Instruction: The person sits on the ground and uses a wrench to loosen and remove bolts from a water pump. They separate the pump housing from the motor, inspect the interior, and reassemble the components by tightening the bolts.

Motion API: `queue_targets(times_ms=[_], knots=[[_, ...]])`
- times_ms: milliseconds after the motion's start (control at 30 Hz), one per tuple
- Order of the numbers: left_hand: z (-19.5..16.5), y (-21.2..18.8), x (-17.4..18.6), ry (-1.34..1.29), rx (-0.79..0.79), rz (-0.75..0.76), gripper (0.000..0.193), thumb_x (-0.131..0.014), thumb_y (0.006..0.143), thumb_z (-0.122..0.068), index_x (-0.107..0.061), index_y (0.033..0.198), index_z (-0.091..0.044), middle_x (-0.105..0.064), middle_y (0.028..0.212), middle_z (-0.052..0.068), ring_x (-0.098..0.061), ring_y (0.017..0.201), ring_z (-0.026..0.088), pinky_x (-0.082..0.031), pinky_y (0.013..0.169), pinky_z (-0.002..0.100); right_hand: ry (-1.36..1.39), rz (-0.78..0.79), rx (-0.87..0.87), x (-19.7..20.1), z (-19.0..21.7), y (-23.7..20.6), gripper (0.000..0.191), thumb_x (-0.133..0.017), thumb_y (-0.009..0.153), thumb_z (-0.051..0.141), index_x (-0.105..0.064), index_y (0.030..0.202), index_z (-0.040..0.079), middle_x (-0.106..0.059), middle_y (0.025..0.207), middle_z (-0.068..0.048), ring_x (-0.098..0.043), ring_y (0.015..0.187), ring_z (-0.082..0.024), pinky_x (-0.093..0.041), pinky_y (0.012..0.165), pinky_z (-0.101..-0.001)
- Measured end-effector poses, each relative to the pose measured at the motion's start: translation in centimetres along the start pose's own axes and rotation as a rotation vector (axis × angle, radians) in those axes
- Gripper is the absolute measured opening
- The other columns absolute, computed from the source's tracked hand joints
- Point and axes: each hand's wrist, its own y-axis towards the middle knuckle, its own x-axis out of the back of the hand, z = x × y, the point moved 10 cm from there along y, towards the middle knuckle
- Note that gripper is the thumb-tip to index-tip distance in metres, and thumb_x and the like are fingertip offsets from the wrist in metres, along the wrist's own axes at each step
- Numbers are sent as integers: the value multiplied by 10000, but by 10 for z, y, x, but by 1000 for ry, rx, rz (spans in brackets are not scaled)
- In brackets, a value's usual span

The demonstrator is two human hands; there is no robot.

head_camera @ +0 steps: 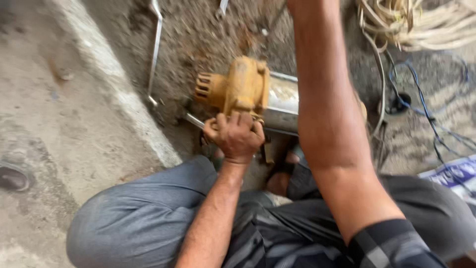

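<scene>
Person squats on the ground, grey trousers (144, 218) filling the near part of the view, dark striped shirt (277, 243) at near centre.

Right forearm (327, 114) runs from near right up past the top edge; the right hand is out of view, so its grip cannot be told.

Rough concrete slab (59, 124) on the left, edged by a pale kerb (124, 94) running diagonally; bare brown soil (208, 34) beyond it.

Yellow-orange cast metal pump end with a slotted inlet (238, 87) lies on its side at centre, joined to a dull silver cylindrical body (282, 101) that runs right behind the forearm.

Tangle of cream-coloured cord (416, 22) at far right; thin blue wires (426, 99) trail below it.

Left hand (235, 136) is closed in a fist around a thin grey metal bar (194, 120) at the near side of the pump end, knuckles touching the casting.

Bent silver metal strip (156, 49) lies on the soil, far left of the pump.
</scene>
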Motion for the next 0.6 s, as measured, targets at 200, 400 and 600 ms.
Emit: queue_targets(times_ms=[200,400,600], knots=[[-10,34,-15,-15,-29,-118,146,-694,771,-282,-651,844,-163,-697,919,57,-609,957,298,-330,946,607,-969,89,170,-18,20,-10,229,-570,994,293,-645,987,77,-637,870,-126,-590,769,-245,-443,678,-430],[-39,111,-56,57,-78,74,179,-663,921,-355,-712,854,-197,-682,722,53,-620,934,255,-333,955,577,-1444,391,418,103,86,-116,275,-603,991,278,-708,1102,50,-737,999,-181,-698,893,-299,-540,786,-478],[-33,124,-91,96,-93,191,262,-625,984,-412,-706,908,-175,-698,824,44,-611,921,235,-343,988,531,-921,-99,-71,318,42,-185,304,-605,1010,296,-696,1205,81,-581,853,-87,-519,686,-147,-384,513,-326]])
